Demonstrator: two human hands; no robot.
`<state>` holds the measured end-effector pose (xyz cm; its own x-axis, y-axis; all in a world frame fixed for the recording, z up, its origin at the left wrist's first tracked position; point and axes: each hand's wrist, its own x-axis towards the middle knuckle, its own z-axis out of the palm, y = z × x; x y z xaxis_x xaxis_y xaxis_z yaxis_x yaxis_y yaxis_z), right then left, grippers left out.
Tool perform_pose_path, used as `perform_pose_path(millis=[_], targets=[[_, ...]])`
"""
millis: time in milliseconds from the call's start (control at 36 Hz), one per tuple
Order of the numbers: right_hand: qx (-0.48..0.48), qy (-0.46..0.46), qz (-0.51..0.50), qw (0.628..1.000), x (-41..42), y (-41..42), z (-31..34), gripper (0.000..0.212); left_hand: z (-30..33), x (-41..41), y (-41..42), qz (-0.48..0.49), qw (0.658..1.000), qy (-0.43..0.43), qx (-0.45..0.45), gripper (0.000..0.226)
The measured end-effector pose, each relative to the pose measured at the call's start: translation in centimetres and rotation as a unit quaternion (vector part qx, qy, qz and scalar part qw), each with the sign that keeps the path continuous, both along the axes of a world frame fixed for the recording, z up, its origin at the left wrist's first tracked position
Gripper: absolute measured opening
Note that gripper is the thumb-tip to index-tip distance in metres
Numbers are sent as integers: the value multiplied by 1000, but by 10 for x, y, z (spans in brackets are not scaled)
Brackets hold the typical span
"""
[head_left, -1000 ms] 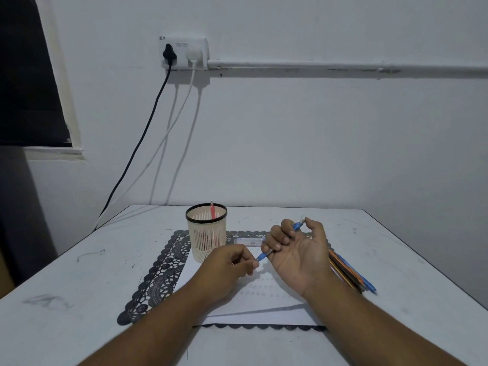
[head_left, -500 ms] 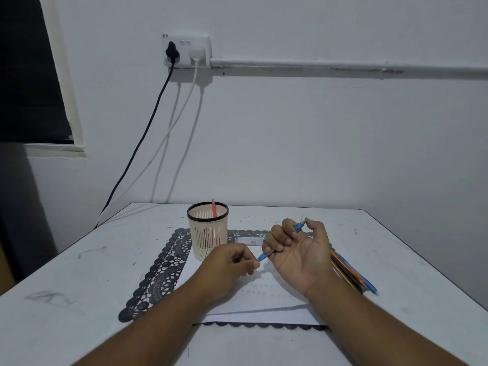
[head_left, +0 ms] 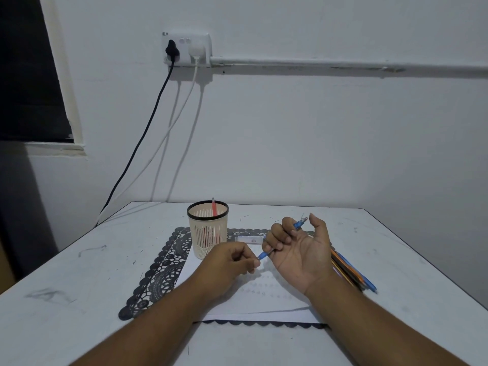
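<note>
My right hand (head_left: 301,250) is turned palm up above the paper, its fingers curled round a blue pen (head_left: 298,224). The pen's metal end sticks out by the thumb; its lower end points at my left hand (head_left: 229,262). My left hand's fingers are curled, and thumb and forefinger pinch at the pen's lower tip (head_left: 262,256). Whether a small part sits between those fingers is hidden. A white sheet of paper (head_left: 253,302) lies under both hands on a black lace mat (head_left: 161,273).
A cream mesh pen cup (head_left: 207,233) with a red pen (head_left: 213,207) stands behind my left hand. Several coloured pens (head_left: 353,273) lie to the right of my right wrist. A small white eraser-like block (head_left: 247,239) sits behind. Two cables (head_left: 148,143) hang from a wall socket.
Both hands keep the same pose with the blue pen between them. The view has only shifted slightly.
</note>
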<state>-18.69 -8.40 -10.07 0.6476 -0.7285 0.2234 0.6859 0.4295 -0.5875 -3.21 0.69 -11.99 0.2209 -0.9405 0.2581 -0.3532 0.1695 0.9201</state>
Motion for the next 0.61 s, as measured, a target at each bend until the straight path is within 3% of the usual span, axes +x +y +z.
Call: perform_pose_path(millis=[611], targets=[[-49,15,7,999,-2,-2,2,41,-1,-5,0,-15,998,61,-3,8]])
